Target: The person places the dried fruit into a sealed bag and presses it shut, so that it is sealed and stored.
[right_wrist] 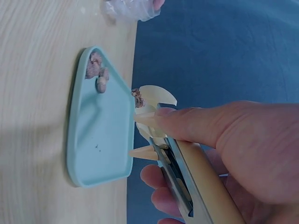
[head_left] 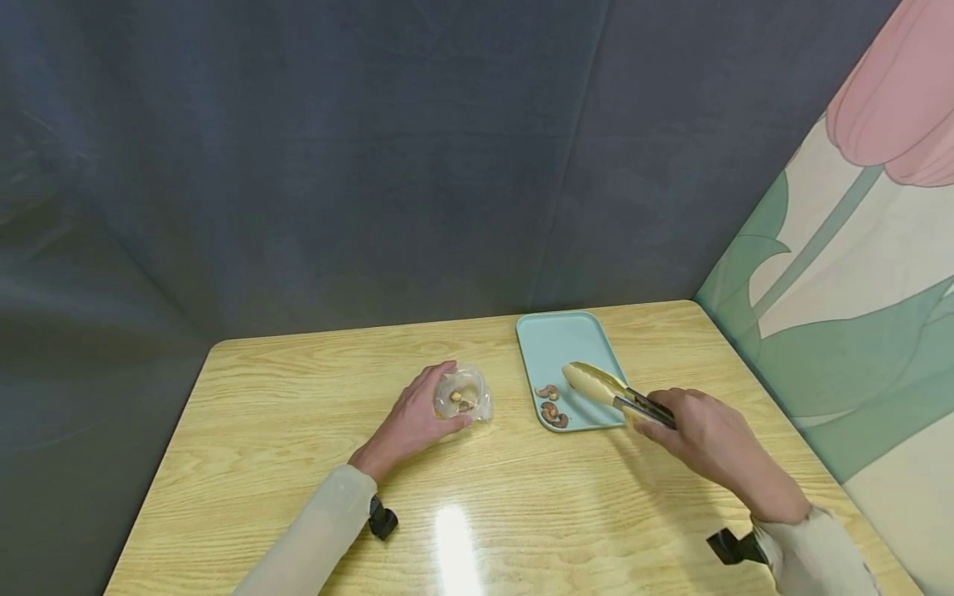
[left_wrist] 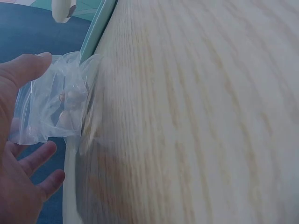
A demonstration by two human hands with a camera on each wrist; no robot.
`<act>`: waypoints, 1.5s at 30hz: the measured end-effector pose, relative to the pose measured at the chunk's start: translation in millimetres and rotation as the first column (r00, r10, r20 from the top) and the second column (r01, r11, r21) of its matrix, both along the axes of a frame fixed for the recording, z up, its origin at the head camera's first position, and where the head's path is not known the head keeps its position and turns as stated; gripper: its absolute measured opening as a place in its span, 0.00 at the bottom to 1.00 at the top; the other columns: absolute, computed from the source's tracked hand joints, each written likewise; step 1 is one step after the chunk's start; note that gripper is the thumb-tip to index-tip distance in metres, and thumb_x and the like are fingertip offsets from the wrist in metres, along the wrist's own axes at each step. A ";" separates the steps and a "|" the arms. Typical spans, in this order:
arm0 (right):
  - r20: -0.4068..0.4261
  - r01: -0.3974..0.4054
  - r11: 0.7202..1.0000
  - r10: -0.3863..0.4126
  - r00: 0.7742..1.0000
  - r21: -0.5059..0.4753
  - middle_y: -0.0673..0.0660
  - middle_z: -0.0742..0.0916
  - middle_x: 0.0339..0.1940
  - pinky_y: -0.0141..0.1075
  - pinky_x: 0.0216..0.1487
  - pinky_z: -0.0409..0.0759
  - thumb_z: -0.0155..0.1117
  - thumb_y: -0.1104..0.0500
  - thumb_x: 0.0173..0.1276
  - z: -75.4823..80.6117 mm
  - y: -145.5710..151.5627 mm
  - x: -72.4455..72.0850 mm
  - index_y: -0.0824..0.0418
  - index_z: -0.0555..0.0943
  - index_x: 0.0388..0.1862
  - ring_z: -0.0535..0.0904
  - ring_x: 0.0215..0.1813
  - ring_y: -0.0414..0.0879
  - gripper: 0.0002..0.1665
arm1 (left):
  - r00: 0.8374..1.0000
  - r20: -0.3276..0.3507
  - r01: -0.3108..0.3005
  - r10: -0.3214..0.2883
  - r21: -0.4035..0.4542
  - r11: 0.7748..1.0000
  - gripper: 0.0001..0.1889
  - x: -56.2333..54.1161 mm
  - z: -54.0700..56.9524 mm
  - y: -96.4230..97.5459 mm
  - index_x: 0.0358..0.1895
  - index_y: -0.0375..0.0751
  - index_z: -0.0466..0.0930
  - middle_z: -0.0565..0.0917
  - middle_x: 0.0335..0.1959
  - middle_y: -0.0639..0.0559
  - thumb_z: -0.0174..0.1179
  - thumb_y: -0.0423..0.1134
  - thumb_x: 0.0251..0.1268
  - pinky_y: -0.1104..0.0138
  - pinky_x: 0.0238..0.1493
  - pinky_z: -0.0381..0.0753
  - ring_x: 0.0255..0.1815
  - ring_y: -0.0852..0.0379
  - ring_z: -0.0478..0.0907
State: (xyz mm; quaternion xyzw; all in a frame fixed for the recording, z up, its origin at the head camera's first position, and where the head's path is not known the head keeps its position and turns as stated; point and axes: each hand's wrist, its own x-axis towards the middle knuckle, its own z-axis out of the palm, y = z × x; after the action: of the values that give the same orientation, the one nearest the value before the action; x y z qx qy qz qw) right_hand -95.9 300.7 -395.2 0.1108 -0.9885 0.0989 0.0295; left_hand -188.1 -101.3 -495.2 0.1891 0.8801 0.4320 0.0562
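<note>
On the wooden table, my left hand point(head_left: 417, 420) curves round a clear plastic bag point(head_left: 477, 406), thumb on one side and fingers on the other. Through the film of the bag point(left_wrist: 70, 100) a few pale and brown nuts show in the left wrist view. My right hand point(head_left: 708, 439) grips tongs point(head_left: 596, 387) with cream tips, held over a light blue tray point(head_left: 551, 339). Between those tips a brown piece point(right_wrist: 138, 98), apparently a nut, shows in the right wrist view. Several brown cashews point(head_left: 550, 412) lie in the tray's near left corner.
The table point(head_left: 298, 397) ends against a dark curtain point(head_left: 373, 165) at the back. A wall covering point(head_left: 857, 348) with a flower pattern stands along the right edge. Small dark crumbs point(right_wrist: 97, 148) lie on the tray.
</note>
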 end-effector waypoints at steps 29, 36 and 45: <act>-0.084 -0.113 0.994 0.112 0.990 -0.008 0.46 0.76 0.23 0.35 0.26 0.66 0.75 0.45 0.71 38.4 -44.0 -19.2 0.54 0.82 0.36 0.68 0.27 0.40 0.15 | 1.000 0.005 0.003 -0.003 -0.021 1.000 0.50 1.0 2.1 -0.5 0.86 0.53 0.57 0.69 0.80 0.54 0.76 0.55 0.65 0.44 0.78 0.71 0.82 0.46 0.67; -0.102 -0.147 0.989 0.146 0.984 -0.006 0.46 0.77 0.25 0.35 0.27 0.65 0.76 0.46 0.71 44.0 -59.2 -22.4 0.52 0.82 0.36 0.68 0.29 0.39 0.14 | 1.000 0.000 -0.008 0.008 -0.026 1.000 0.50 1.3 2.0 -0.7 0.85 0.58 0.58 0.70 0.80 0.54 0.77 0.56 0.64 0.45 0.78 0.71 0.81 0.47 0.68; -0.129 -0.192 0.981 0.189 0.974 -0.011 0.46 0.82 0.29 0.36 0.28 0.70 0.76 0.47 0.71 46.1 -79.6 -24.2 0.54 0.86 0.42 0.71 0.31 0.39 0.13 | 1.000 -0.002 -0.004 0.004 -0.020 1.000 0.50 1.6 1.9 -1.1 0.85 0.56 0.59 0.70 0.80 0.53 0.78 0.54 0.63 0.45 0.79 0.71 0.81 0.46 0.68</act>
State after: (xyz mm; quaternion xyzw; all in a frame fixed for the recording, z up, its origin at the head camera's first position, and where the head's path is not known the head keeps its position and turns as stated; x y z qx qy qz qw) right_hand -120.2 221.1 -349.1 0.2106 -0.9682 0.1056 0.0842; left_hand -186.6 -102.4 -493.4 0.1873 0.8846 0.4232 0.0566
